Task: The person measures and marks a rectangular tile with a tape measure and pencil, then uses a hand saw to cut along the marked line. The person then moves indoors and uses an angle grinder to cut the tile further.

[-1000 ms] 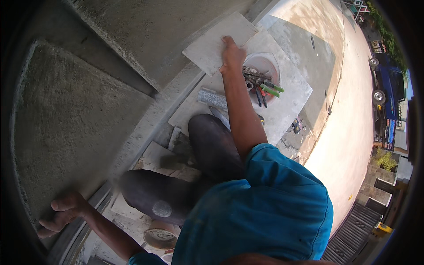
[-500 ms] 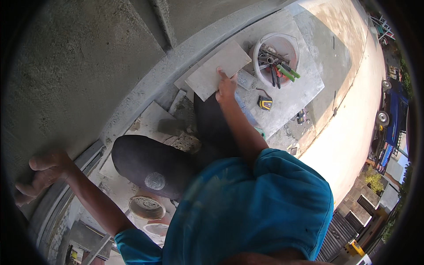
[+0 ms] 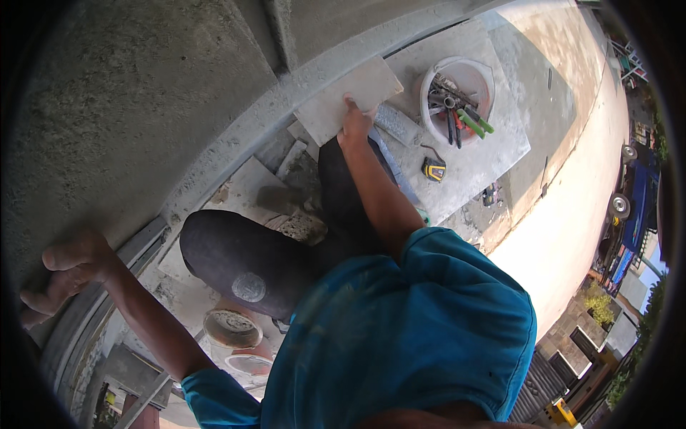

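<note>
My right hand (image 3: 356,123) grips a flat grey rectangular tile (image 3: 343,93) by its near edge, with a finger lying along its top face. The tile is over the floor beside the base of the cement wall, just past my right knee, and overlaps another slab's edge. My left hand (image 3: 71,275) is at the far left by the rough cement wall (image 3: 143,107), fingers apart and holding nothing. Whether its fingertips touch the wall is hard to tell. Beside my right hand lies a grey block-like piece (image 3: 397,125).
A white bucket (image 3: 426,114) of hand tools stands on a large pale board (image 3: 493,154), with a yellow-and-black tape measure (image 3: 434,169) nearby. Two round containers, one a mortar-caked bowl (image 3: 232,329), sit by my left thigh. Farther right a blue vehicle (image 3: 638,207) is parked.
My right hand has shifted the tile left toward the wall and slightly upward. My left hand stays in about the same place. The whole view has shifted slightly.
</note>
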`<state>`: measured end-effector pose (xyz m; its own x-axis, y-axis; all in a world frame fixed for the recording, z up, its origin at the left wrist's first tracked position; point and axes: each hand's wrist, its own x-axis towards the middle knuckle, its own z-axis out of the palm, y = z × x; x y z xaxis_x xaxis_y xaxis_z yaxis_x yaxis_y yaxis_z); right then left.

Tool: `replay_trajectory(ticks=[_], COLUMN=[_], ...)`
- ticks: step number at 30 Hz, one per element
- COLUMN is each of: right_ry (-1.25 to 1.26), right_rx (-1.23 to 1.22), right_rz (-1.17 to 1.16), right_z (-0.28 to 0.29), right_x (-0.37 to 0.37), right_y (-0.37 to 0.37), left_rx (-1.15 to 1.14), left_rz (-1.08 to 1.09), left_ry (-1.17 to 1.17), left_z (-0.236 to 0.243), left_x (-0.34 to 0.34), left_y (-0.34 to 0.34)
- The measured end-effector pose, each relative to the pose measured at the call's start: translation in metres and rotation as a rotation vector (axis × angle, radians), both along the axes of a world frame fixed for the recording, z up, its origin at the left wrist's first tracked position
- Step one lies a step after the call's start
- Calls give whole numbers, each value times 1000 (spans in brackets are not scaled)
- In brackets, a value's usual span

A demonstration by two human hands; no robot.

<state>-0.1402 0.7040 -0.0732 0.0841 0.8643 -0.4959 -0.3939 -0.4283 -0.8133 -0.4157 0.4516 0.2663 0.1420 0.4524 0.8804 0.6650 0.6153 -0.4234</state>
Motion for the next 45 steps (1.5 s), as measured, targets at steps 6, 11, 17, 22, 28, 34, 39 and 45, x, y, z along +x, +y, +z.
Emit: replay_trajectory(ticks=[6, 11, 17, 22, 28, 34, 39, 45], right_ry=[32, 23, -62, 218, 217, 90, -99, 46], right_rx=[-49, -78, 22, 146, 58, 14, 67, 197], right_rz=[-10, -23, 127, 209, 312, 488, 360, 326], right_z=[2, 13, 24, 74, 142, 196, 170, 191], right_x=[1, -1, 31, 64, 98, 96, 102, 69], right_y=[-1, -6, -12, -24, -25, -41, -10, 66], left_rx=[6, 7, 38, 106, -217, -508, 222, 144], left_rz=[-14, -61, 112, 162, -563, -838, -900, -856], left_ry=[31, 72, 14, -109, -634, -1351, -2497, -2831], left_z=[1, -1, -17, -17, -83, -182, -179, -126], left_x=[0, -14, -26, -15, 123, 238, 244, 208], left_y=[1, -6, -26, -23, 33, 90, 139, 206])
